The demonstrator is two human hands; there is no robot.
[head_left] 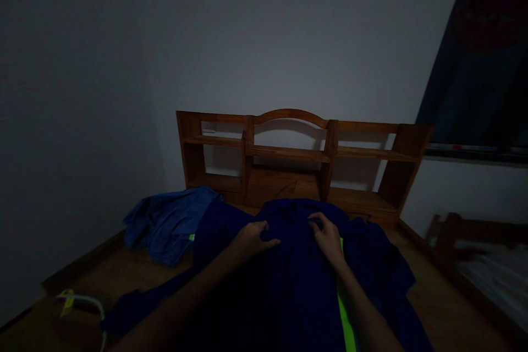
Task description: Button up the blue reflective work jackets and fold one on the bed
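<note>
A dark blue garment (289,286) with a bright green stripe (344,319) lies spread over a wooden surface (127,269) in front of me. My left hand (252,237) pinches a fold of the fabric near its top edge. My right hand (328,236) rests on the same garment a little to the right, fingers curled into the cloth. A lighter blue garment (169,223) lies crumpled to the left, touching the dark one.
A wooden shelf unit (292,159) with open compartments stands against the white wall behind the clothes. A white cable with a yellow tag (78,301) lies at the lower left. Another wooden frame with a pale mattress (482,264) is at the right. The room is dim.
</note>
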